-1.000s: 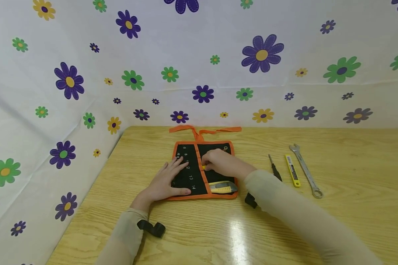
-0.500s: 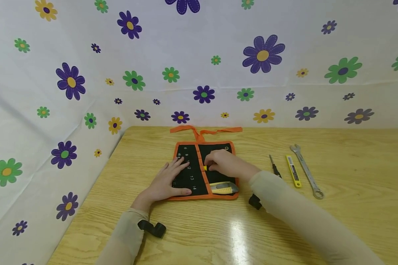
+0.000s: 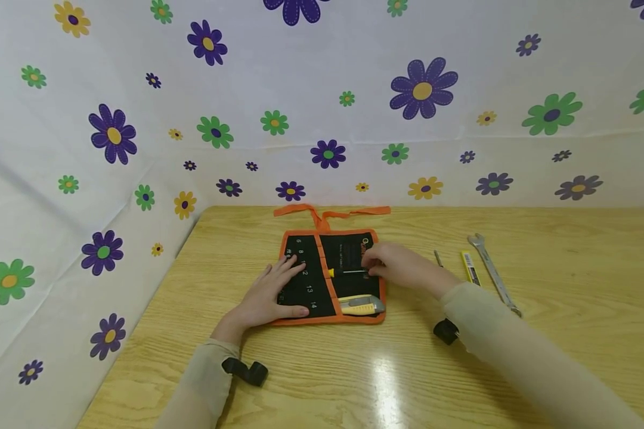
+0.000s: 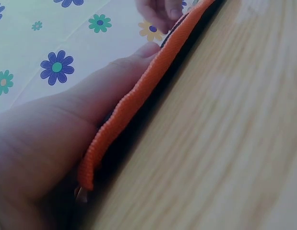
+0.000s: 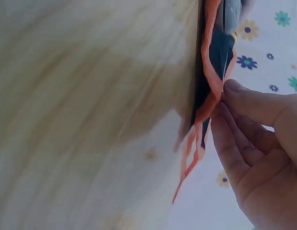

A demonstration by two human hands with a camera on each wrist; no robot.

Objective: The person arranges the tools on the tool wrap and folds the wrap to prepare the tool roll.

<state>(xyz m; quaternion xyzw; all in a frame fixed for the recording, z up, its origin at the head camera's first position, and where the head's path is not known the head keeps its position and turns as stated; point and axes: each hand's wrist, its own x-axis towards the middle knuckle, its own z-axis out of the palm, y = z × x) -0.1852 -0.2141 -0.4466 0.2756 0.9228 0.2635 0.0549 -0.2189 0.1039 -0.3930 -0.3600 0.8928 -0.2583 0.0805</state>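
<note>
A black tool pouch with orange edging [image 3: 349,232] lies unfolded on the table, numbers printed along its left part. My left hand [image 3: 271,295] rests flat on that part with fingers spread. In the pouch's right part lies a thin screwdriver [image 3: 331,273]; its yellow end sits at the orange middle strip and its metal shaft points right. At the shaft's tip, my right hand [image 3: 397,265] pinches it between thumb and fingers, seen closer in the right wrist view [image 5: 263,139]. A yellow and grey utility knife [image 3: 362,305] sits in the pocket nearest me.
Right of the pouch lie a combination wrench [image 3: 494,271], a yellow blade case [image 3: 469,262] and a dark-handled screwdriver [image 3: 438,258], the last mostly hidden behind my right forearm. Orange ties [image 3: 322,221] extend from the pouch's far edge. A flowered cloth [image 3: 300,71] stands behind the table.
My right hand has slid right from the yellow end to the shaft's tip, uncovering the shaft and printed pouch fabric. My left hand stays in place.
</note>
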